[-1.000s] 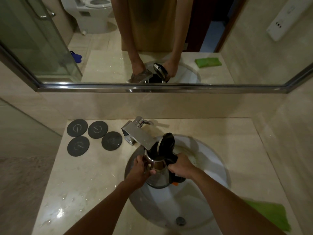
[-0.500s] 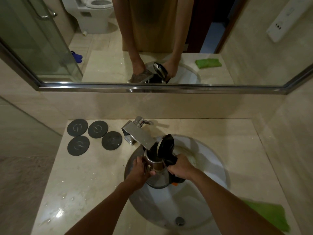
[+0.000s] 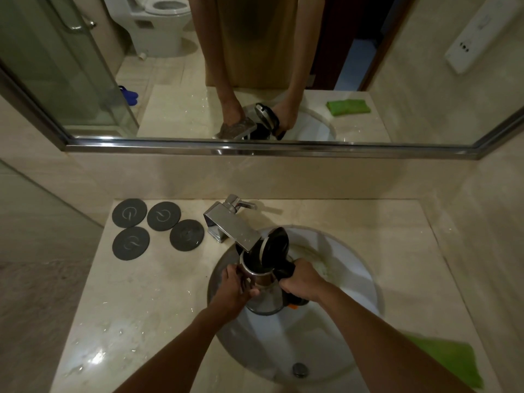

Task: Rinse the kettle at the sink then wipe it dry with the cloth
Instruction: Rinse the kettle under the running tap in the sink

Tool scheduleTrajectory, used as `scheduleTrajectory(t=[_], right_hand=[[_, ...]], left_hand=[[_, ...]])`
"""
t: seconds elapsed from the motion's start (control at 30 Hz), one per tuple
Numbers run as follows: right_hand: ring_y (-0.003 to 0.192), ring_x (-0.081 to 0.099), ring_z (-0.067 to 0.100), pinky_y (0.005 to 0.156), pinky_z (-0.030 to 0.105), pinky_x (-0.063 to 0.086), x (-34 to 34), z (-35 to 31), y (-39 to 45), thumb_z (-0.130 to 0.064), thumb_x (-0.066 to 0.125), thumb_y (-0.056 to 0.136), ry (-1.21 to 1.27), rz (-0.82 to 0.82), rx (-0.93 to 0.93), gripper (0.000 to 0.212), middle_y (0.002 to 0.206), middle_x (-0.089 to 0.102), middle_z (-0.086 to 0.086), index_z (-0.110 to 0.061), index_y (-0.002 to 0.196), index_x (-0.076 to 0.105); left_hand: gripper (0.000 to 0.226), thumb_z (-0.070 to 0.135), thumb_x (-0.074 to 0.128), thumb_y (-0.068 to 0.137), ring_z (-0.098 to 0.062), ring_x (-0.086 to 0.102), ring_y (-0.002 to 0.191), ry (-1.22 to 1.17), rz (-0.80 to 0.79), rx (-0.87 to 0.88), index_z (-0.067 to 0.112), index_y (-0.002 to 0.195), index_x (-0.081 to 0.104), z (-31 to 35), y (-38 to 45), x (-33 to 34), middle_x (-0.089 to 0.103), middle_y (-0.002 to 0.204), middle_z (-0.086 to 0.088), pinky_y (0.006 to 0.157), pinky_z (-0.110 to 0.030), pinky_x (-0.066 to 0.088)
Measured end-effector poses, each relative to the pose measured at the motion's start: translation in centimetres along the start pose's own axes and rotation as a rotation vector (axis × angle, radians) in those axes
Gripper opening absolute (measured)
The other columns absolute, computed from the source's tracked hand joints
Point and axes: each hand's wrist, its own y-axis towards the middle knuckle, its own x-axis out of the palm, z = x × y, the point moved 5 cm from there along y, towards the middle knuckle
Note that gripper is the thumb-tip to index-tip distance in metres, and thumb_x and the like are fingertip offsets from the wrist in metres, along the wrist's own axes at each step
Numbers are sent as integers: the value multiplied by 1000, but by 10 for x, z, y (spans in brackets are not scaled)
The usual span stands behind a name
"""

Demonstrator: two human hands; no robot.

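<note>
We see the right hand (image 3: 302, 280) wrapped round the black handle and the left hand (image 3: 234, 287) gripping the body of the steel kettle (image 3: 262, 296), lid up, over the white sink (image 3: 354, 268) under the square chrome faucet (image 3: 231, 226), any water flow unclear, green cloth (image 3: 450, 361) partly cut off.

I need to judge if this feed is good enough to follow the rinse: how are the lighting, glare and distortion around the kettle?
Head view: dim, warm light; the kettle reads dark, its open inside black. Glare sits on the wet counter at lower left, away from the hands. Wide-angle bending curves the mirror frame and counter edges. The green cloth at lower right looks smeared.
</note>
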Motion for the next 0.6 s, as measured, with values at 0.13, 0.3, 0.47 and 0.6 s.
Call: scheduleTrajectory(t=[0.13,0.3,0.47,0.6], right_hand=[[76,65,19,62,29,49,0,-1,0,-20,68,72,-10,5,1,17,77,61,3,-20,82,55],[69,60,16,58,27,46,0,-3,-1,-20,68,73,-22,-5,6,16,72,58,0,-22,77,52],[73,64,20,63,30,51,-1,-5,-2,-18,67,71,-13,-7,17,14,75,61,3,-19,79,56],[72,64,21,65,33,52,-2,-6,-2,-15,66,72,5,-5,23,13,74,61,4,-19,79,57]], left_hand=[[80,39,73,77,-16,37,122,-30,12,-8,16,137,24,-2,-1,1,30,139,-6,107,-38,40],[78,35,73,78,-13,36,120,-28,30,-1,15,137,26,-2,0,0,31,139,-7,105,-33,38],[76,31,74,78,-21,38,126,-51,24,-9,14,135,27,-4,1,-1,32,138,-7,106,-38,40],[74,28,73,80,-23,40,126,-84,0,-29,15,136,27,-2,4,-1,30,140,-8,107,-41,40]])
